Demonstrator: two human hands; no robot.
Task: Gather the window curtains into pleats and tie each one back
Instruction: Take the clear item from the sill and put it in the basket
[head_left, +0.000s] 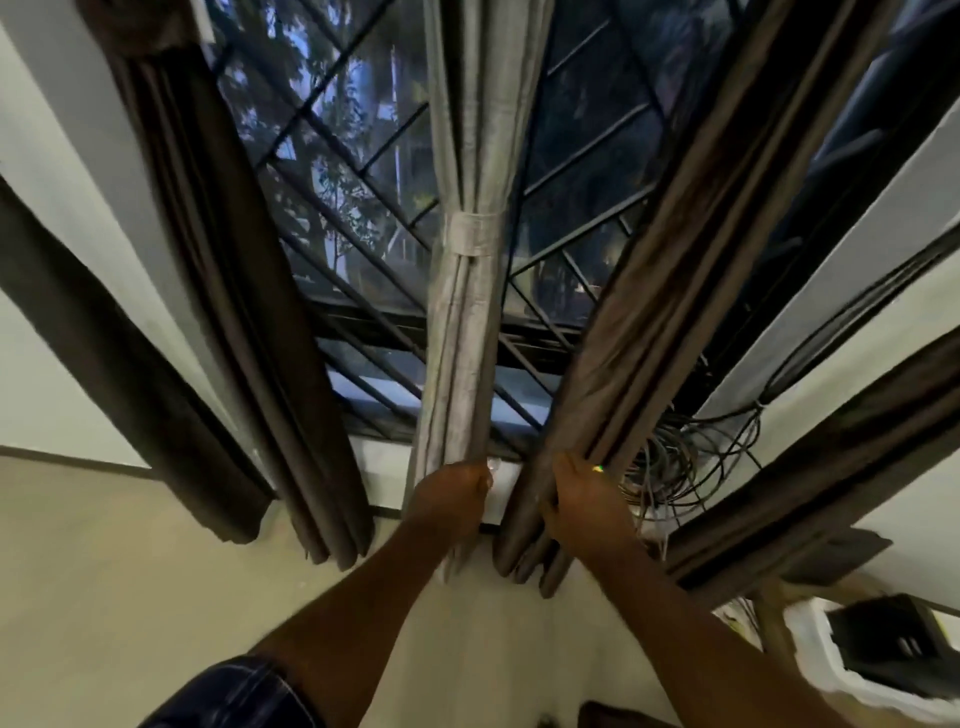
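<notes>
A light grey curtain (470, 156) hangs in the middle of the window, bunched into pleats and bound by a pale tie-back band (474, 235). My left hand (451, 496) grips its lower end near the sill. Right of it hangs a dark brown curtain (670, 249), gathered in folds with no band visible on it. My right hand (579, 501) holds the folds of this brown curtain near its hem. Another dark brown curtain (218, 249) hangs loose on the left.
A window with a diagonal metal grille (358, 171) is behind the curtains. A tangle of cables (675, 467) lies on the sill at the right. Further brown curtains hang at far left (104, 374) and far right (831, 457). A white bin (810, 654) stands bottom right.
</notes>
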